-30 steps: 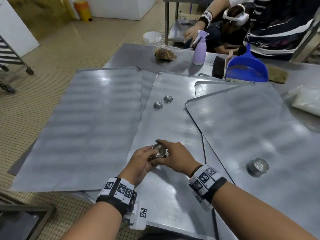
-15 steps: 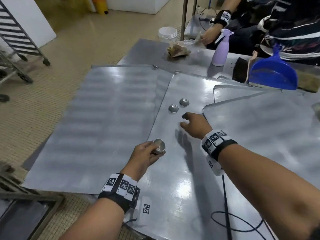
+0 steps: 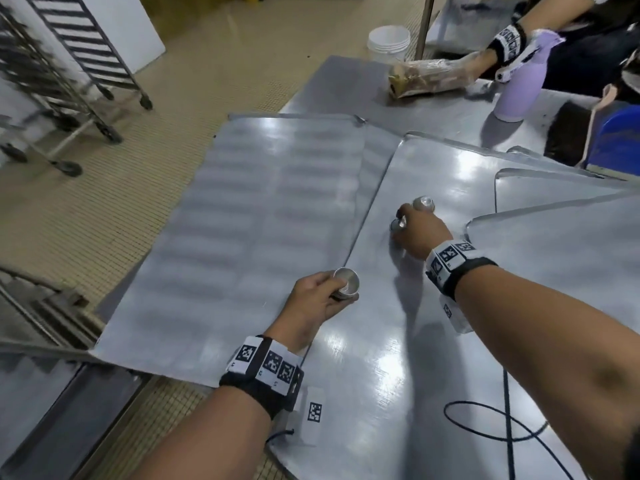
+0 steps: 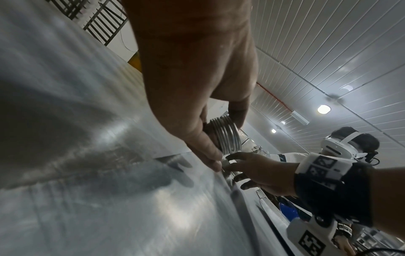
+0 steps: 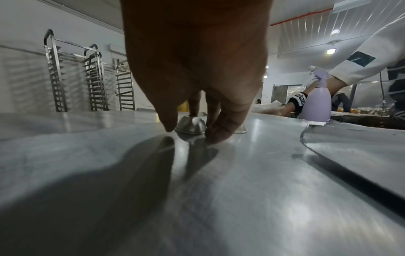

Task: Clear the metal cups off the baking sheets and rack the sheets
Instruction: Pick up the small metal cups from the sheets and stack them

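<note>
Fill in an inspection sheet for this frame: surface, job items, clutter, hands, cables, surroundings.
Surface: steel table covered by overlapping baking sheets, several hanging past the near edge.
Job's things: stack of nested metal cups in the left hand; two upside-down cups on the middle sheet, the near cup and the far cup.
Clutter: lilac spray bottle, blue dustpan, a wrapped loaf under another person's gloved hand.
Hands: left hand grips the stack; right hand has fingers curled round the near cup, which sits on the sheet.
Cables: black cable looped on the middle sheet.
Surroundings: wheeled tray racks, white bucket on tiled floor.
</note>
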The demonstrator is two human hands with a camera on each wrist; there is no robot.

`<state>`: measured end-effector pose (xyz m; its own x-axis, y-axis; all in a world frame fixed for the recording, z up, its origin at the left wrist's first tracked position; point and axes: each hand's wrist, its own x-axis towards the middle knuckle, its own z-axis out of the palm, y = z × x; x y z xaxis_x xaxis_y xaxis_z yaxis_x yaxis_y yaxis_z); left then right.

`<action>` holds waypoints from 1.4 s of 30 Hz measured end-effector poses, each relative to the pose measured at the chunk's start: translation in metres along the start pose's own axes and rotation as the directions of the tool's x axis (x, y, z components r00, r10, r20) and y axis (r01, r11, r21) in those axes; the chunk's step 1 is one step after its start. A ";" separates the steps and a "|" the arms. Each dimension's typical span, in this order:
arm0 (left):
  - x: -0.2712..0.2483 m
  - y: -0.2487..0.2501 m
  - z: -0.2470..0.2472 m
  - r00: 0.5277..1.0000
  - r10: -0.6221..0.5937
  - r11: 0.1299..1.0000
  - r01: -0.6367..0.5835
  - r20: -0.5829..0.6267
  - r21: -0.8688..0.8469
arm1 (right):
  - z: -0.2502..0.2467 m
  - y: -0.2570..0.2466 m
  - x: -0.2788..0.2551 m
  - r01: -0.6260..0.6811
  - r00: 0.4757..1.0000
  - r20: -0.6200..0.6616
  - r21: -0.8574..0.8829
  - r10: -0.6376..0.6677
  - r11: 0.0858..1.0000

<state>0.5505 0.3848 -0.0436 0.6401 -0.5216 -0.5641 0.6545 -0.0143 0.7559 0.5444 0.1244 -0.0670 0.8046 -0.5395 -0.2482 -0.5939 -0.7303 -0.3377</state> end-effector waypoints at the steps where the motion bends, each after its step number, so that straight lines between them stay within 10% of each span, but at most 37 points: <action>1: 0.001 0.000 0.001 1.000 -0.002 1.000 0.002 0.001 -0.001 | 0.003 0.000 -0.003 0.004 1.000 -0.021 0.010 -0.004 1.000; 25: -0.021 -0.041 0.024 0.997 -0.025 1.000 0.024 0.069 0.016 | 0.041 0.042 -0.173 -0.018 0.988 -0.145 0.236 0.054 0.972; 42: -0.012 -0.038 0.028 0.992 -0.037 0.999 0.035 0.122 0.018 | 0.031 -0.010 -0.170 0.217 0.976 -0.126 0.523 -0.176 0.825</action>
<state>0.5067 0.3680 -0.0558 0.5618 -0.6205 -0.5472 0.6694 -0.0477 0.7414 0.4131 0.2367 -0.0497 0.8900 -0.4508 -0.0681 -0.3149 -0.4999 -0.8068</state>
